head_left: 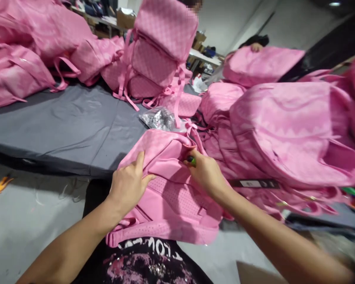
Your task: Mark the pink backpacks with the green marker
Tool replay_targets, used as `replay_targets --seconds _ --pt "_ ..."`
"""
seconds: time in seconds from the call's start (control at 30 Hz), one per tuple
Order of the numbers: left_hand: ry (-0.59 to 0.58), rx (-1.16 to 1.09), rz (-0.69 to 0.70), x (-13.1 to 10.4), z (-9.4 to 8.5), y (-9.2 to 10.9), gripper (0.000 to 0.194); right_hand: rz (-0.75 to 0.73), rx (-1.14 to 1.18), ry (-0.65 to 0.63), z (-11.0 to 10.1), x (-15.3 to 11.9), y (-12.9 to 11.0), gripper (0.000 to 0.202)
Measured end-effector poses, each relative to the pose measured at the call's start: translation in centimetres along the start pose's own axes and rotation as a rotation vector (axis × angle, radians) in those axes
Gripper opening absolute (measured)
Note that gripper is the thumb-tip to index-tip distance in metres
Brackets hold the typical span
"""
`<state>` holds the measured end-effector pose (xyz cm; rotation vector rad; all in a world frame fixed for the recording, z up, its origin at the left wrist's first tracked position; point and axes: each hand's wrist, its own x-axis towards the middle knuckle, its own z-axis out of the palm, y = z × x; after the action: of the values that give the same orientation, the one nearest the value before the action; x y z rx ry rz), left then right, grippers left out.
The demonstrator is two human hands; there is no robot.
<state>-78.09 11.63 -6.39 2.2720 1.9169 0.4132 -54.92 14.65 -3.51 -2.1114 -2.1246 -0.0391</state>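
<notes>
A pink backpack (177, 197) with perforated padding leans between the grey-covered table's edge and my body. My left hand (130, 183) grips its upper left side, the thumb and index finger spread along the fabric. At the upper right of the bag, my right hand (205, 169) is closed on a small tool with a green and black handle (191, 160), next to the bag's edge. The tool's tip is hidden. A crumpled clear plastic bag (159, 118) lies just beyond the backpack.
Pink backpacks (286, 126) are heaped on the right, with more (47, 31) at the back left. A checkered one (162, 47) stands upright at the centre back. The grey tabletop (77, 126) stretches left. Another person's hand (256, 47) rests on a far bag.
</notes>
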Motion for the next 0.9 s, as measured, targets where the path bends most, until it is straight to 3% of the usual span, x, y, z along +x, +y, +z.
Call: replay_targets --seconds 0.1,0.2,0.4,0.63,0.9 --pt "-0.029 0.014 0.125 -0.6 -0.6 1.8 0.08 0.233 0.165 0.271 -0.2 -3.9 1.5 0.021" --pt "-0.042 0.015 0.199 -1.2 0.1 2.4 0.079 0.421 0.354 0.371 0.5 -6.0 2.0 0.019" --pt "0.008 0.041 0.213 -1.7 1.1 2.0 0.079 0.421 0.444 0.255 0.7 -5.6 2.2 0.026" --pt "0.0 0.031 0.156 -1.6 2.3 1.1 0.079 0.421 0.125 0.151 1.1 -4.9 0.9 0.036" --pt "-0.005 -0.005 0.107 -1.4 2.8 0.5 0.076 0.405 0.107 0.192 2.2 -5.2 0.0 0.037"
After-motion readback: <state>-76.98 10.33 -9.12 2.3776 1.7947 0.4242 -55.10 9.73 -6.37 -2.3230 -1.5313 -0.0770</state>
